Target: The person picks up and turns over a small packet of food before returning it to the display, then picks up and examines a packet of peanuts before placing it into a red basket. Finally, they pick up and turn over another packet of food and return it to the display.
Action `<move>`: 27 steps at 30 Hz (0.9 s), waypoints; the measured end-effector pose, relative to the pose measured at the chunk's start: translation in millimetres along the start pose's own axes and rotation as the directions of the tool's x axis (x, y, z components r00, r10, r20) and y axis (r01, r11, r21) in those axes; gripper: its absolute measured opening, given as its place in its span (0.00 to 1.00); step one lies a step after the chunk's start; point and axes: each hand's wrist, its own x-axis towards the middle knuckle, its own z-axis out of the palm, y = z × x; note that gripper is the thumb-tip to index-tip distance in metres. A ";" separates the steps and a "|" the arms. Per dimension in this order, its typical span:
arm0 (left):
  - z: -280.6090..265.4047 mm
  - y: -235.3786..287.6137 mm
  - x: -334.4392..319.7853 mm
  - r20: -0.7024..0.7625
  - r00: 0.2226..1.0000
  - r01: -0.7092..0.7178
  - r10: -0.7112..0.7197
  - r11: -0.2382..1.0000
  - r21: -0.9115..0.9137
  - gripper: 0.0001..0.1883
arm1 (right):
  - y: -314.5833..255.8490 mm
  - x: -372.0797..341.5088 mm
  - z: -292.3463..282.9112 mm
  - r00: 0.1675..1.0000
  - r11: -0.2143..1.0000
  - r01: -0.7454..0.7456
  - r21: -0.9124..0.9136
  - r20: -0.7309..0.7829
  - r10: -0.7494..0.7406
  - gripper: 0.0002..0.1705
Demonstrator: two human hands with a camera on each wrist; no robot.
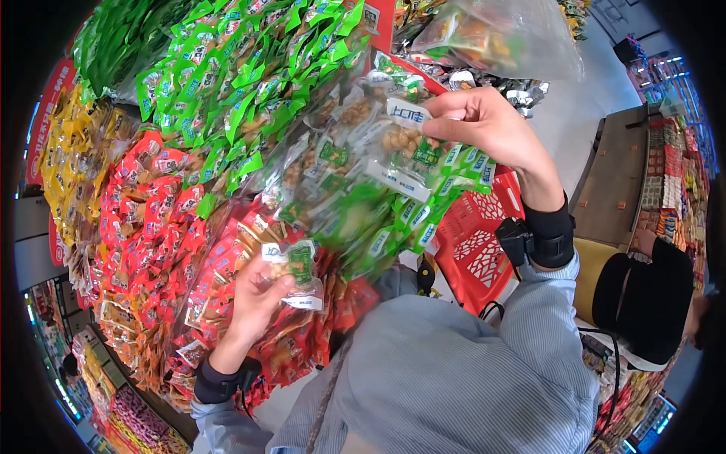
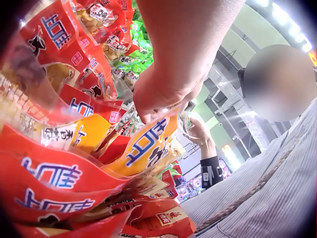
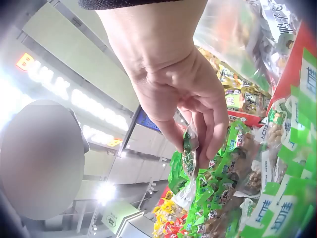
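Clear plastic with a green label makes up the packet pinched between the right hand's thumb and fingers, above the right edge of the display. A similar packet is gripped by the left hand, over red packets near the front edge. Two packets seem to be handled singly; a firm pinch, clear of the heap, is called for. A red basket is partly covered by green-and-white packets.
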 end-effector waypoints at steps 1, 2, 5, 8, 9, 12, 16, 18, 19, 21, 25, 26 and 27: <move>0.1 0.1 -0.2 0.003 1.000 -0.006 0.006 1.000 0.010 0.16 | 0.8 -0.4 1.1 1.000 1.000 -0.010 -0.004 0.006 0.010 0.10; 0.3 0.1 0.0 0.005 1.000 -0.013 0.013 1.000 0.019 0.16 | 2.9 0.0 2.0 1.000 1.000 -0.018 -0.009 0.013 0.018 0.10; -1.4 -2.5 -0.1 0.015 1.000 -0.023 0.023 0.999 0.036 0.17 | 7.8 2.2 4.0 0.999 1.000 -0.023 -0.012 0.030 0.024 0.10; -6.2 -6.5 -0.8 0.028 1.000 -0.016 0.015 0.999 0.046 0.17 | 5.6 3.0 5.2 0.999 0.999 -0.036 -0.030 0.039 0.037 0.10; -7.3 -6.9 -1.2 0.033 0.999 -0.011 0.010 0.999 0.049 0.17 | 4.6 3.2 5.4 0.998 0.998 -0.043 -0.040 0.041 0.045 0.10; -3.4 -3.8 -0.6 0.020 1.000 0.002 -0.003 1.000 0.024 0.17 | 4.7 4.2 5.2 0.998 0.998 -0.045 -0.036 0.048 0.046 0.10; -0.1 -1.6 0.5 0.024 1.000 -0.005 0.005 1.000 0.004 0.16 | 7.5 5.9 5.0 0.998 0.999 -0.040 -0.020 0.052 0.041 0.10; -4.4 -5.3 0.7 0.048 0.999 -0.022 0.021 1.000 0.009 0.16 | 6.8 5.5 5.3 0.998 0.999 -0.037 -0.011 0.048 0.037 0.10; -4.3 -5.4 0.7 0.043 0.999 -0.018 0.017 1.000 0.012 0.16 | 6.5 5.4 5.1 0.998 0.999 -0.037 -0.013 0.048 0.037 0.10; -4.0 -5.4 0.5 0.034 0.999 -0.009 0.008 1.000 0.018 0.15 | 5.8 4.8 4.6 0.998 0.999 -0.036 -0.015 0.049 0.037 0.10; -2.2 -5.0 -0.1 0.050 0.998 -0.025 0.024 0.999 0.029 0.15 | 5.5 4.1 2.2 1.000 0.999 0.003 -0.039 0.009 -0.003 0.10; -2.2 -4.9 -0.9 0.060 0.998 -0.018 0.017 1.000 0.021 0.15 | 5.4 4.6 1.0 0.999 0.998 0.046 -0.034 -0.026 -0.047 0.10; -2.1 -4.3 -1.7 0.071 0.997 -0.012 0.011 1.000 0.014 0.15 | 5.3 5.6 -0.9 0.994 0.995 0.090 -0.031 -0.061 -0.091 0.11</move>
